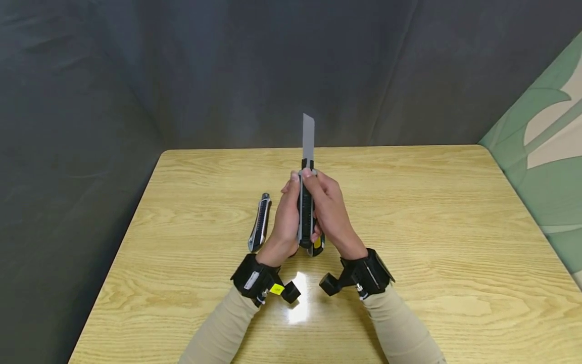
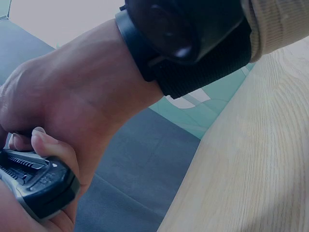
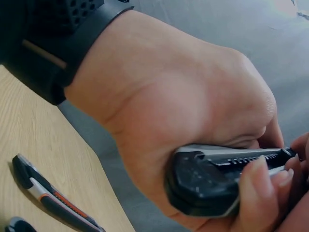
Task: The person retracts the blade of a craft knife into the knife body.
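Both hands hold a black and grey utility knife (image 1: 306,212) upright in front of the body. Its long blade (image 1: 308,136) is extended and points away, toward the dark curtain. My left hand (image 1: 285,220) grips the handle from the left, its thumb lying along that side. From the other side my right hand (image 1: 334,212) grips it too, with the thumb at the front of the handle near the blade. In the right wrist view the knife's dark end cap (image 3: 200,183) rests against the palm, fingertips curled over the handle.
A second utility knife (image 1: 260,222) lies on the wooden table (image 1: 432,227) left of the hands. Beneath the hands shows the end of another black and yellow tool (image 1: 318,245), mostly hidden. Behind the table hangs a dark curtain (image 1: 273,71); a green leaf-patterned cloth (image 1: 545,151) borders the right.
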{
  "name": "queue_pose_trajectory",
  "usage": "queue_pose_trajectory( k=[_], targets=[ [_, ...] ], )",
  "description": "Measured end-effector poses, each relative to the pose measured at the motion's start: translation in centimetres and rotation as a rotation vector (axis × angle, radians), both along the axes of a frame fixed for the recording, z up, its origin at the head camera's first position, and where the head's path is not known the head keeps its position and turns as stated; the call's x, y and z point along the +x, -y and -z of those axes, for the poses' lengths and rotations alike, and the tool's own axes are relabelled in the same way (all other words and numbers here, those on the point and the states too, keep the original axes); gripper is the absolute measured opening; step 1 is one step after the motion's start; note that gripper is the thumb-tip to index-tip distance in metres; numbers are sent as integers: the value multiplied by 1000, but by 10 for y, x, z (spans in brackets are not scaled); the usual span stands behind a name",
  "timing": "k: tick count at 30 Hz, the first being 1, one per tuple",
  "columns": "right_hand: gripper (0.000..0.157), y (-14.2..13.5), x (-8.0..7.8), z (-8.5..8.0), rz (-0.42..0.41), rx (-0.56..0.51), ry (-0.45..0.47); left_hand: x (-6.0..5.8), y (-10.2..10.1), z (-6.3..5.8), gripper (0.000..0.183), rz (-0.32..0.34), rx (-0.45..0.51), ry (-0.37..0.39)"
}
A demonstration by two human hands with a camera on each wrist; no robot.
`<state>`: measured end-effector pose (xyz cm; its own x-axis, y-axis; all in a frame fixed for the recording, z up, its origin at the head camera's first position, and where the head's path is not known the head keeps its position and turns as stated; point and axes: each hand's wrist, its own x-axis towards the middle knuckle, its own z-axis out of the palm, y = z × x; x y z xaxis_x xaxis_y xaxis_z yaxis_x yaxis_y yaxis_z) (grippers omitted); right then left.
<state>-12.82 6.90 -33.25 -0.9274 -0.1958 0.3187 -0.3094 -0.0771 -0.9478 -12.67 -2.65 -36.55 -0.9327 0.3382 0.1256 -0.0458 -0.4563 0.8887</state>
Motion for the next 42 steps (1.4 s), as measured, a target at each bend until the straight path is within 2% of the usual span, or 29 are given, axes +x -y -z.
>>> queue_pose_trajectory(
  k=[3,11,17,24,29,37,42],
  targets=[
    [37,-1,5,-11,-15,7,5,0,-1,-1,53,0,-5,-2],
    [36,-6,-7,12,-52,-4,4,0,-1,-1,52,-6,0,1],
    [36,-7,-9,16,-66,-7,-3,0,0,-1,50,1,3,3],
    [34,-5,-3,2,-109,-31,-6,0,1,-2,52,-11,-11,5],
    [33,-3,4,-9,-99,-11,2,1,2,-2,53,-4,-5,5],
    [29,-1,7,-10,-98,36,-35,0,5,-4,56,-31,-13,23],
    [30,-3,8,-10,-115,28,-16,0,4,-6,56,-15,-7,22]
  ],
)
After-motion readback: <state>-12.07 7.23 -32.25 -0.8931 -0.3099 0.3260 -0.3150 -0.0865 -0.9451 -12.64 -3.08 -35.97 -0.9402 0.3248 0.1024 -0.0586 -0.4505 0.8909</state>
